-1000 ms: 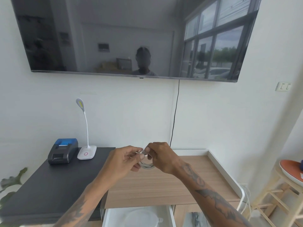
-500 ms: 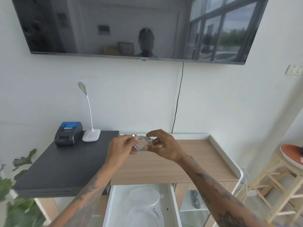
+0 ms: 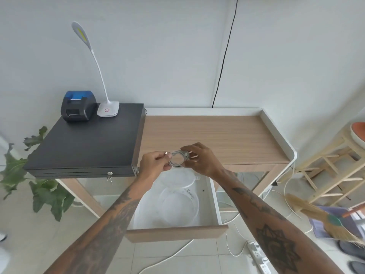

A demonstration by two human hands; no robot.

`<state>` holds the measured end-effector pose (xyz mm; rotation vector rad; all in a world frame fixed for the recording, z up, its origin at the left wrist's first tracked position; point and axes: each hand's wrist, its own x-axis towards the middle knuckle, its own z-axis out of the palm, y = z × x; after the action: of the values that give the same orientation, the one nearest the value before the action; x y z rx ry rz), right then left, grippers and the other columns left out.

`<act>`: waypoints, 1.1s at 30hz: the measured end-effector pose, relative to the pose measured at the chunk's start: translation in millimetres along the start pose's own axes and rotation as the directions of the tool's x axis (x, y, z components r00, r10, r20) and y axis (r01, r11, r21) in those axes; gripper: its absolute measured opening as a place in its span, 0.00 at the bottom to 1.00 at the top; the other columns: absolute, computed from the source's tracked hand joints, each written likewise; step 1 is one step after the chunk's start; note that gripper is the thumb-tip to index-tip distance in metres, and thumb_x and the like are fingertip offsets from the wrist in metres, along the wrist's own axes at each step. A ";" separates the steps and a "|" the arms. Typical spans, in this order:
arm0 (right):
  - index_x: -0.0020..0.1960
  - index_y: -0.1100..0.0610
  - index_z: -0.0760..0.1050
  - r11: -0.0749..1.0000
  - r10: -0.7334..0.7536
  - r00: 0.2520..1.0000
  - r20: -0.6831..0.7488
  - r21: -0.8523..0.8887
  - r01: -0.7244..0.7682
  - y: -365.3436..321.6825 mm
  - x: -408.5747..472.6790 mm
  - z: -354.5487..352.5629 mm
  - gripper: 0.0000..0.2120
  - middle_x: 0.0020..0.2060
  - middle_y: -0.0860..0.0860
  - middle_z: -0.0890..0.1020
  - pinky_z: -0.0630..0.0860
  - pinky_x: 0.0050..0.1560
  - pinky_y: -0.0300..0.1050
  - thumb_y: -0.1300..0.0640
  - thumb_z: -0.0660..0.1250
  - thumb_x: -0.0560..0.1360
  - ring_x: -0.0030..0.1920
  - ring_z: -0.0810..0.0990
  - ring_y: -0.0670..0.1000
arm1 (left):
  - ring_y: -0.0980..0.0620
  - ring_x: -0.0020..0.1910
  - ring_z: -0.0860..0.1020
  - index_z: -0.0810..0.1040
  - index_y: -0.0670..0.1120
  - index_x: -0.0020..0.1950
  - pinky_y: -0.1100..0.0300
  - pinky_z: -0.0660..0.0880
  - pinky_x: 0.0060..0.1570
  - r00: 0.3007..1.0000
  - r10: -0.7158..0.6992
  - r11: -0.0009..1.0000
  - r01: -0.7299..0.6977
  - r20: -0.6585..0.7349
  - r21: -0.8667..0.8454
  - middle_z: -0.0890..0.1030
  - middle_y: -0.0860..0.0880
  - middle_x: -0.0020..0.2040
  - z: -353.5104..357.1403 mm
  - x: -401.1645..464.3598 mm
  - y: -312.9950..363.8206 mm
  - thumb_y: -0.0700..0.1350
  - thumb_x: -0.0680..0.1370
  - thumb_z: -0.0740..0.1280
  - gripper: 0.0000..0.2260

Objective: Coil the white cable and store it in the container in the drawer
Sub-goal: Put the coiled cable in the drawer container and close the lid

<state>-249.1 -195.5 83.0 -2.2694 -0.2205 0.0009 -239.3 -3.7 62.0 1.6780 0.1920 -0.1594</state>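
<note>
The white cable (image 3: pixel 177 159) is wound into a small round coil, held in the air over the front edge of the wooden table (image 3: pixel 227 135). My left hand (image 3: pixel 154 164) pinches the coil's left side and one metal plug end. My right hand (image 3: pixel 199 160) grips the coil's right side. Directly below the hands the white drawer (image 3: pixel 212 202) stands pulled out. Inside it sits a clear round container (image 3: pixel 178 204), with a round white lid (image 3: pixel 178 179) lying behind it.
A black cash box (image 3: pixel 85 143) on the table's left carries a receipt printer (image 3: pixel 78 105) and a white desk lamp (image 3: pixel 107 109). A plant (image 3: pixel 45 190) stands at the left. A power strip (image 3: pixel 258 258), loose cords, a broom (image 3: pixel 324 220) and a wooden stool (image 3: pixel 335 163) are at the right.
The view has tilted down from the wall screen, so the open drawer and container show fully. Both hands keep hold of the coil, which looks more tightly wound.
</note>
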 end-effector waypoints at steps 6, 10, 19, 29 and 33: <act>0.66 0.58 0.79 0.983 0.184 0.980 0.081 -0.004 -0.184 59.8 -21.7 49.8 0.24 0.59 0.60 0.75 0.81 0.55 0.44 0.67 0.76 0.71 0.48 0.83 0.57 | 0.44 0.41 0.86 0.85 0.40 0.51 0.48 0.82 0.56 0.976 -0.218 0.976 0.218 -0.002 0.023 0.85 0.40 0.49 22.1 0.4 -70.0 0.41 0.76 0.74 0.07; 0.63 0.60 0.78 0.973 0.230 0.969 0.085 -0.051 -0.226 93.2 -32.6 77.9 0.21 0.57 0.61 0.77 0.81 0.51 0.50 0.66 0.75 0.71 0.44 0.83 0.60 | 0.44 0.40 0.86 0.85 0.40 0.49 0.50 0.83 0.53 0.951 -0.303 0.951 0.307 -0.062 0.049 0.86 0.41 0.47 35.8 1.4 -107.3 0.40 0.75 0.73 0.05; 0.62 0.65 0.77 0.936 0.349 0.903 0.252 -0.132 -0.325 145.0 -58.1 141.2 0.20 0.57 0.63 0.77 0.78 0.57 0.52 0.65 0.73 0.71 0.52 0.81 0.63 | 0.49 0.35 0.84 0.83 0.47 0.32 0.55 0.85 0.44 0.868 -0.467 0.866 0.487 -0.167 0.109 0.83 0.43 0.39 49.5 -3.7 -186.2 0.38 0.72 0.75 0.10; 0.72 0.63 0.68 0.853 0.521 0.795 0.312 -0.231 -0.468 168.0 -19.9 187.4 0.28 0.68 0.59 0.72 0.69 0.63 0.41 0.62 0.69 0.73 0.68 0.72 0.58 | 0.48 0.34 0.68 0.73 0.44 0.31 0.58 0.69 0.34 0.882 -0.455 0.779 0.462 -0.123 0.424 0.71 0.44 0.32 63.6 54.6 -225.6 0.36 0.73 0.66 0.11; 0.73 0.61 0.65 0.817 0.576 0.746 0.333 -0.266 -0.512 163.8 -12.3 191.2 0.30 0.68 0.57 0.71 0.68 0.55 0.38 0.65 0.67 0.72 0.68 0.72 0.58 | 0.47 0.33 0.62 0.70 0.44 0.30 0.56 0.58 0.28 0.889 -0.443 0.751 0.437 -0.113 0.495 0.67 0.44 0.30 62.3 54.6 -234.3 0.35 0.72 0.64 0.11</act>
<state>-249.3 -157.2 -166.1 -2.3915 0.2587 0.7958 -236.9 -37.7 -184.1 2.1378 0.5835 -0.6256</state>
